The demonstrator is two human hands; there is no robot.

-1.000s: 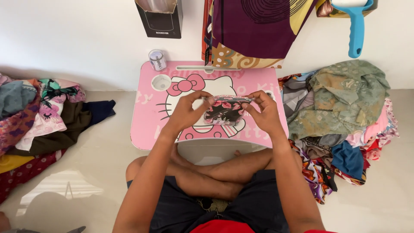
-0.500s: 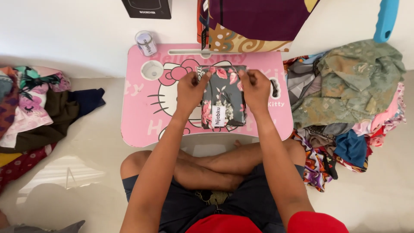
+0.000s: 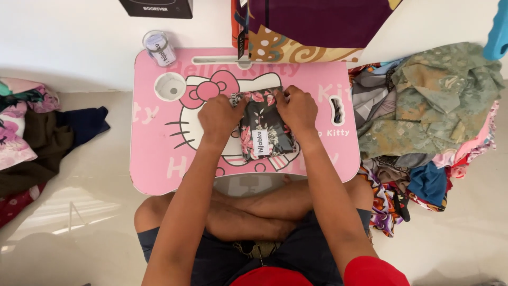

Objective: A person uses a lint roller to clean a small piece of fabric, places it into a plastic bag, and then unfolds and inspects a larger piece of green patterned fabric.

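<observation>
A: Both hands are down on the pink counter (image 3: 159, 159) now. The left hand (image 3: 219, 117) and the right hand (image 3: 297, 108) press on the upper corners of the folded floral cloth (image 3: 263, 130), which lies flat at the centre of the frame.

B: And the fingers?

A: Curled and pressed together, bearing down on the top edge of the cloth. Whether any tuck under the fold, I cannot tell.

B: How would you do this step well?

A: I'd say keep the pressure even on both corners, so the fold stays square and the white label faces up.

B: Count it out for me.

A: One folded cloth, two hands, one counter. One small clear jar (image 3: 159, 47) in the upper left of the frame. Two heaps of clothes: a pile at the right (image 3: 428, 106) and a pile at the left edge (image 3: 32, 143). One patterned cloth hanging at the top (image 3: 312, 26).
</observation>
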